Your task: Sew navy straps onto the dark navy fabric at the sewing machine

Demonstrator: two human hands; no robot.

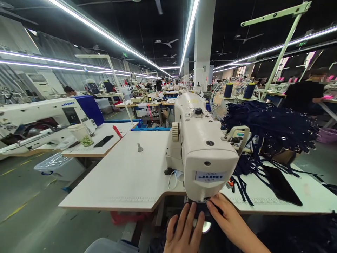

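A white JUKI sewing machine [207, 154] stands in front of me, its head end facing me. My left hand [184, 228] is just below the head, with fingers stretched out and slightly apart, on or over something dark. Close by on the right, my right hand [226, 214] reaches to the underside of the head with thumb and fingers drawn together. Their tips are partly hidden, so whatever they pinch cannot be made out. Navy straps with metal rings [271, 126] are heaped to the right of the machine. Between my hands shows a bright, shiny patch of metal.
On the white tabletop [118, 168] lies a small grey metal piece [140, 147]. A black phone [283, 184] rests on the right side. Left of the table are a cup [83, 135], another phone [104, 141] and a second JUKI machine [47, 116]. A fan [219, 95] stands behind.
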